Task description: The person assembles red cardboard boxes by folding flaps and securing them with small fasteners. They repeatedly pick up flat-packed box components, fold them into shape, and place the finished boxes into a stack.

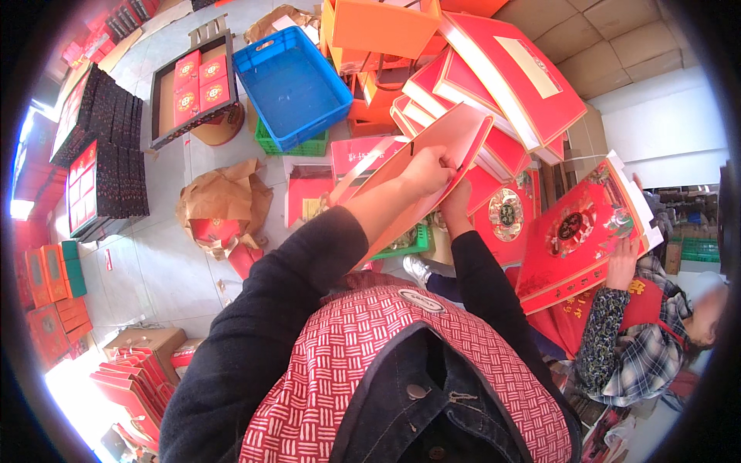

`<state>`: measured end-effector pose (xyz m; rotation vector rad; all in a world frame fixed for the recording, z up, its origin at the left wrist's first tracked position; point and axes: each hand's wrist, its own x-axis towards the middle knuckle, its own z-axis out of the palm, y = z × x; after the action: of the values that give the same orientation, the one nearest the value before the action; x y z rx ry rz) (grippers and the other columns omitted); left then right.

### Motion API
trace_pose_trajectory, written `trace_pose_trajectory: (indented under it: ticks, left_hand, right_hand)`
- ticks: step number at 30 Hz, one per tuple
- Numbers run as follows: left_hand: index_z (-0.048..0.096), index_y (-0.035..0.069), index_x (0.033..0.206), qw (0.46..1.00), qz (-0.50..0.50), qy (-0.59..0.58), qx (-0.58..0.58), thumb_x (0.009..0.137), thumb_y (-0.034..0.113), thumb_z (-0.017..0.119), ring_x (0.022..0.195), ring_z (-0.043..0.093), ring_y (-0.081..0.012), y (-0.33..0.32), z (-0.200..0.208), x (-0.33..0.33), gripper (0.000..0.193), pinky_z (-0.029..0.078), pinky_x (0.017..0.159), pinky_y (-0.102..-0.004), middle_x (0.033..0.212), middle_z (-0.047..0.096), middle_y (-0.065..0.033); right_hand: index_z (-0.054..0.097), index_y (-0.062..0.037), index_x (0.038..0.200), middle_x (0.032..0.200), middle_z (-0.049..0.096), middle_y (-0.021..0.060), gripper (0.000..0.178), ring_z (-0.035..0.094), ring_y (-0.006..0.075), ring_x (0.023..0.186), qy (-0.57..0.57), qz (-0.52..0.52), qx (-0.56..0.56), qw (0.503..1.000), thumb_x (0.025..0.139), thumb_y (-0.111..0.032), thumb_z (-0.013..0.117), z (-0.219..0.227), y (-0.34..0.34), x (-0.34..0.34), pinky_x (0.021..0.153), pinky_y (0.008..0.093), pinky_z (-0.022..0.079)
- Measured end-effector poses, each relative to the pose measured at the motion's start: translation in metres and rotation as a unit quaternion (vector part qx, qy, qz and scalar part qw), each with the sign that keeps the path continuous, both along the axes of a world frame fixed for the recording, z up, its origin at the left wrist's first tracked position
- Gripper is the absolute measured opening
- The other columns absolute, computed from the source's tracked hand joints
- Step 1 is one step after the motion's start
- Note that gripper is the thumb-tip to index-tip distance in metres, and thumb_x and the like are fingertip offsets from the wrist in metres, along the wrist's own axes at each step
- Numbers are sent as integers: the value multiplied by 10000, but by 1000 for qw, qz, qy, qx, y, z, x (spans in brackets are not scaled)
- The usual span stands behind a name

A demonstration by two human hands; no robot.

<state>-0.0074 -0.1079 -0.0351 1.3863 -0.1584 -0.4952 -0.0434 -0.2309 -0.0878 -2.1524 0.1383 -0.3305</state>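
In front of my chest is a tilted red paper gift bag (472,127) with a pale orange-pink inside. Dark spots, like cord holes or knots, show near its rim. My left hand (429,169) reaches across its opening, fingers curled at the far rim; the fingertips are partly hidden. Just beyond it, my right hand (456,199) is closed against the bag's right side, with most of its fingers out of sight. To the right, a co-worker's hand (622,264) rests on a large red decorated gift bag (567,235).
Red boxes (513,69) are stacked at the far right, beside orange bags (386,27). A blue crate (289,89) sits on a green crate (312,147). Left of it are a dark tray (158,108) of red boxes, crumpled brown paper (224,197) and black-sided stacks (116,189).
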Motion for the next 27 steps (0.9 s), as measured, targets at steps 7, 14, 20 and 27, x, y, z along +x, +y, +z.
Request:
trace_pose_trajectory:
  ticks: [7, 14, 20, 27]
  left_hand:
    - [564, -2, 850, 986, 58, -101, 121, 806, 113, 561, 673, 597, -247, 11, 4, -22, 123, 474, 623, -345, 718, 591, -160]
    - [564, -2, 920, 891, -137, -207, 380, 781, 230, 565, 731, 578, -429, 121, 63, -116, 271, 469, 671, -477, 758, 588, -262]
    - [570, -26, 889, 889, -34, -166, 425, 758, 190, 594, 816, 571, -410, 162, 42, -103, 253, 455, 727, -458, 796, 577, -273]
    - [587, -33, 944, 920, -21, -99, 380, 764, 206, 580, 864, 577, -392, 186, 30, -84, 300, 450, 771, -426, 847, 597, -264]
  right_hand:
    - [592, 30, 800, 708, 585, 244, 423, 595, 401, 692, 10, -5, -93, 996, 917, -329, 401, -21, -7, -3, 596, 440, 443]
    - [588, 49, 770, 702, 570, 259, 556, 561, 430, 691, 117, -68, -69, 988, 936, -404, 309, -66, -18, -39, 628, 460, 424]
    - [555, -27, 665, 537, 464, 51, 438, 470, 190, 516, 258, -72, 209, 940, 929, -354, 433, -28, -75, -103, 598, 347, 447]
    - [454, -99, 695, 591, 360, -28, 310, 402, 101, 511, 171, -153, 505, 832, 906, -320, 509, 11, -155, -214, 594, 326, 474]
